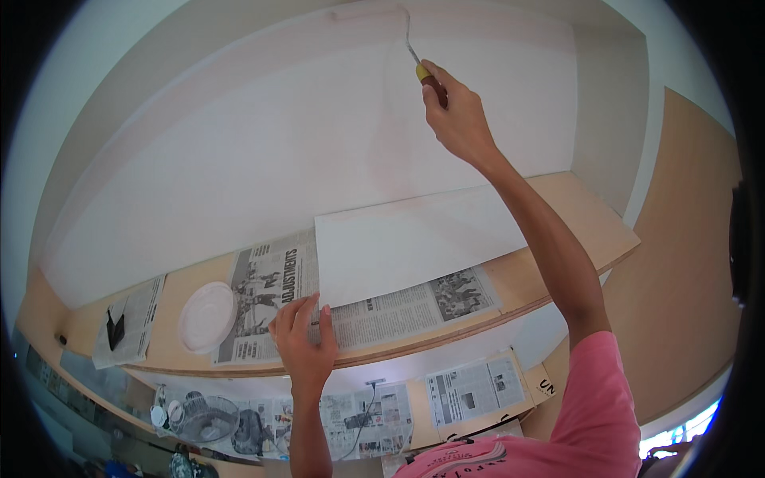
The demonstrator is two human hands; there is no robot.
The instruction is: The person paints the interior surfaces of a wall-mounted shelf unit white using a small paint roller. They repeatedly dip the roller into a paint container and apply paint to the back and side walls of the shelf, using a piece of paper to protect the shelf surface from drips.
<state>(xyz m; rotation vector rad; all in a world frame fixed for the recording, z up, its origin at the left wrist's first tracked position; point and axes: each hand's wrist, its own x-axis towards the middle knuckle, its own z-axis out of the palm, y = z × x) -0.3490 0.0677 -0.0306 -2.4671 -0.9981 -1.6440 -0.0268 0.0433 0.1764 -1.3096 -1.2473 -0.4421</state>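
Note:
My right hand (457,116) is raised and grips the handle of a paint roller (433,83). Its thin bent metal frame (409,33) reaches up to the white wall panel (287,119), where the pale roller cover (364,13) lies near the top edge. Faint pink patches mark the panel. Lower down, my left hand (308,337) is at the front left corner of a large white sheet (412,245), fingers apart, with the thumb near the sheet's edge. Underneath the sheet, newspaper (272,269) covers part of the wooden shelf (562,263).
Left of the newspaper sits a round pinkish-white lid (207,316). Farther left, another newspaper (134,322) carries a dark folded item (116,328). Below the shelf, an electric fan (206,415) and a cable (366,421) are on a newspaper-covered lower surface. A wooden panel (681,251) stands at right.

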